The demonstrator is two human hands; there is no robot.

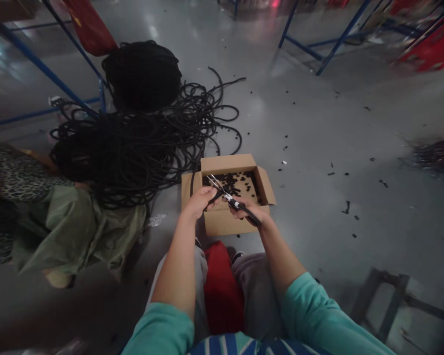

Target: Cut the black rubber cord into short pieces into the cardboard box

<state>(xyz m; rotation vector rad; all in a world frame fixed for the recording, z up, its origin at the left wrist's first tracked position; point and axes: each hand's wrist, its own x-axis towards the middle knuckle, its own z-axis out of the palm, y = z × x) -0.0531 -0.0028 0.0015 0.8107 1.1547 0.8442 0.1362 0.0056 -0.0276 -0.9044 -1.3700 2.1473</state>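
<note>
Over an open cardboard box (229, 223), my right hand (248, 209) is closed round the black handles of a pair of scissors (244, 211). The metal blades point up and to the left, apart at the tips. My left hand (202, 201) pinches a length of black rubber cord (215, 197) right beside the blades. Whether the blades touch the cord, I cannot tell. Many short black cut pieces (234, 184) lie scattered inside the box.
A large tangle of black cord (144, 143) spreads left of the box, with a thick black coil (142, 74) behind it. Another person in olive trousers (77, 227) sits at left. Blue metal frames (311, 49) stand at the back. Small black bits dot the grey floor (318, 148).
</note>
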